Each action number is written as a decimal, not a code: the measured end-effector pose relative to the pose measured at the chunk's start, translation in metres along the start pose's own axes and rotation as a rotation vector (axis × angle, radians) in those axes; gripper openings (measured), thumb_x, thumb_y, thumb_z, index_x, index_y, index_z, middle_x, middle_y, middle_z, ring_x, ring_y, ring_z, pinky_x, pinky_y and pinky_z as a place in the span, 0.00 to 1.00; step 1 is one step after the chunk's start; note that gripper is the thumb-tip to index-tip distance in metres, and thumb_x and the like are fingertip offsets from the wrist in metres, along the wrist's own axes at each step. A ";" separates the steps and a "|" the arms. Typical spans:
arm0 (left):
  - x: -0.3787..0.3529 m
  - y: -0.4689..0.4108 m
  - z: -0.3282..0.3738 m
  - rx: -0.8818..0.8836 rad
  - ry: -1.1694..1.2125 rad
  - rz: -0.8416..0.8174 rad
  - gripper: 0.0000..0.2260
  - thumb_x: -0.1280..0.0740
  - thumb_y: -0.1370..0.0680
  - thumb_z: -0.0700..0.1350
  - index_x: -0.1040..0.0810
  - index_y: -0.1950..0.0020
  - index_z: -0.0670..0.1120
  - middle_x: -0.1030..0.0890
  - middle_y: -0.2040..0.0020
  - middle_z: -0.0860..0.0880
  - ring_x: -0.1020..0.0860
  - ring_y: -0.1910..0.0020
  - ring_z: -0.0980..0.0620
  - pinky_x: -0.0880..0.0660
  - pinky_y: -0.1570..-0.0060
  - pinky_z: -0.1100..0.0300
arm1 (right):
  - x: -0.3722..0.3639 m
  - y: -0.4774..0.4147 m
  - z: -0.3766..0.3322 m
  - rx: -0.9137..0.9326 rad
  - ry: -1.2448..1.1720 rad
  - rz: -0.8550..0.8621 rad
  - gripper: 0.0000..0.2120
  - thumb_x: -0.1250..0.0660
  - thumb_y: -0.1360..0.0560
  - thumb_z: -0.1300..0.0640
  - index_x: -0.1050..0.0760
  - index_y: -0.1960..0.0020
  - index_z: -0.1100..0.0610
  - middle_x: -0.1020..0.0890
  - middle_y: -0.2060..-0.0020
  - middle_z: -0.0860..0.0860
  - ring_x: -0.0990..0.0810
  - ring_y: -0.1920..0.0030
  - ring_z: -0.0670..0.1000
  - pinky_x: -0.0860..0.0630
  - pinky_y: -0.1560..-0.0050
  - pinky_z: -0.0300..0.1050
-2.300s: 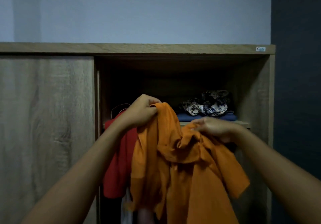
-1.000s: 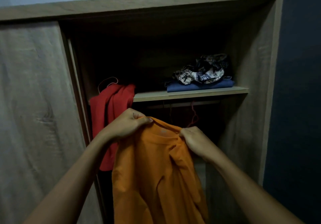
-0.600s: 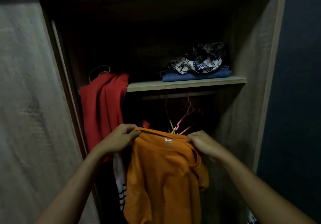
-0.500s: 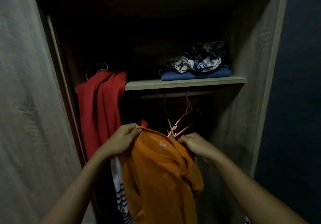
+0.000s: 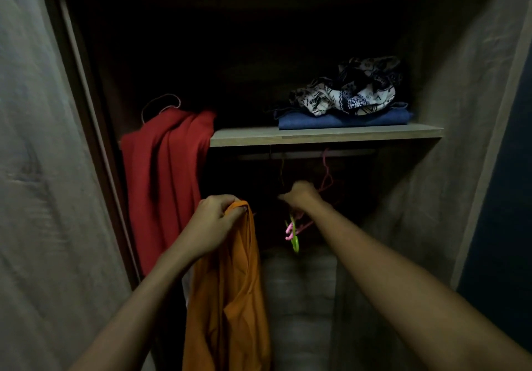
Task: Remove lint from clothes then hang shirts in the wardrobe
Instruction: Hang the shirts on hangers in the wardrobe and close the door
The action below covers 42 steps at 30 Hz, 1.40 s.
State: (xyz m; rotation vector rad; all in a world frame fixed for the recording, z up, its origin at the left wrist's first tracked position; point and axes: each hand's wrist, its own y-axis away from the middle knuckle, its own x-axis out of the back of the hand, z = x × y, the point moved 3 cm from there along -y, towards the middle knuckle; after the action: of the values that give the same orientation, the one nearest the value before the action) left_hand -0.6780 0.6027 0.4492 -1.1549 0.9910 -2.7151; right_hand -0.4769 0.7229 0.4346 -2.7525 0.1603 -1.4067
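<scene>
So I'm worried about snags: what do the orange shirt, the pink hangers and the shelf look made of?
Orange shirt: soft matte fabric, probably cotton knit; it hangs in limp folds from the left hand. Pink hangers: thin coated wire or plastic, from the slim bent outline; too dim to tell. Shelf: matte wood-grain board, likely laminate, flat cut edge.

Dim light. Wood-grain wardrobe (image 5: 449,88) stands open, sliding door (image 5: 34,169) at left, dark blue wall (image 5: 506,198) at right.
</scene>
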 end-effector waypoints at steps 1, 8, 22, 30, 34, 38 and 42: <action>0.000 -0.001 -0.002 0.003 -0.002 -0.001 0.17 0.33 0.20 0.42 0.26 0.68 0.54 0.25 0.73 0.63 0.28 0.73 0.64 0.35 0.70 0.69 | -0.006 -0.004 -0.001 -0.009 -0.018 -0.048 0.15 0.31 0.25 0.50 0.21 0.54 0.64 0.17 0.57 0.58 0.16 0.57 0.57 0.21 0.57 0.46; 0.006 -0.004 -0.008 0.040 -0.010 0.026 0.15 0.32 0.21 0.43 0.23 0.67 0.53 0.25 0.74 0.61 0.28 0.73 0.63 0.34 0.71 0.69 | -0.028 -0.001 -0.010 -0.061 -0.426 -0.124 0.15 0.38 0.22 0.58 0.26 0.66 0.61 0.22 0.74 0.55 0.28 0.79 0.48 0.34 0.79 0.35; 0.026 0.008 0.008 0.073 -0.057 0.127 0.10 0.31 0.22 0.46 0.16 0.62 0.44 0.18 0.68 0.47 0.20 0.68 0.51 0.25 0.61 0.53 | -0.003 0.050 -0.012 0.073 -0.498 0.235 0.10 0.37 0.24 0.60 0.22 0.63 0.58 0.20 0.69 0.56 0.20 0.68 0.56 0.25 0.62 0.48; 0.032 0.022 0.032 0.038 -0.069 0.114 0.11 0.31 0.22 0.47 0.16 0.60 0.42 0.19 0.68 0.41 0.24 0.70 0.50 0.27 0.62 0.52 | -0.022 0.142 0.045 0.161 -0.486 0.370 0.25 0.33 0.26 0.41 0.29 0.66 0.63 0.25 0.75 0.54 0.25 0.72 0.53 0.27 0.65 0.48; 0.033 0.024 0.047 0.040 -0.042 0.109 0.15 0.30 0.22 0.49 0.17 0.65 0.42 0.28 0.75 0.49 0.32 0.75 0.58 0.35 0.72 0.64 | -0.023 0.190 0.063 0.201 -0.502 0.468 0.29 0.38 0.22 0.41 0.34 0.74 0.59 0.36 0.80 0.49 0.38 0.77 0.45 0.41 0.71 0.46; 0.040 0.022 0.059 0.071 -0.001 0.110 0.19 0.29 0.23 0.50 0.23 0.74 0.49 0.32 0.79 0.54 0.34 0.79 0.58 0.38 0.76 0.67 | -0.018 0.228 0.067 0.292 -0.608 0.569 0.29 0.39 0.22 0.41 0.44 0.74 0.56 0.41 0.79 0.48 0.41 0.75 0.46 0.44 0.73 0.48; 0.046 0.018 0.070 0.097 -0.029 0.097 0.18 0.29 0.23 0.51 0.21 0.71 0.44 0.32 0.76 0.49 0.36 0.78 0.57 0.38 0.77 0.67 | -0.005 0.249 0.064 0.289 -0.912 0.584 0.29 0.39 0.26 0.36 0.41 0.74 0.56 0.39 0.78 0.52 0.39 0.76 0.49 0.42 0.77 0.50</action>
State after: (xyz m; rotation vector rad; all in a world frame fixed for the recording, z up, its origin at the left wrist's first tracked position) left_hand -0.6697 0.5384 0.5049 -1.0969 0.8773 -2.6312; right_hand -0.4456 0.4754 0.3708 -2.4864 0.5813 -0.0026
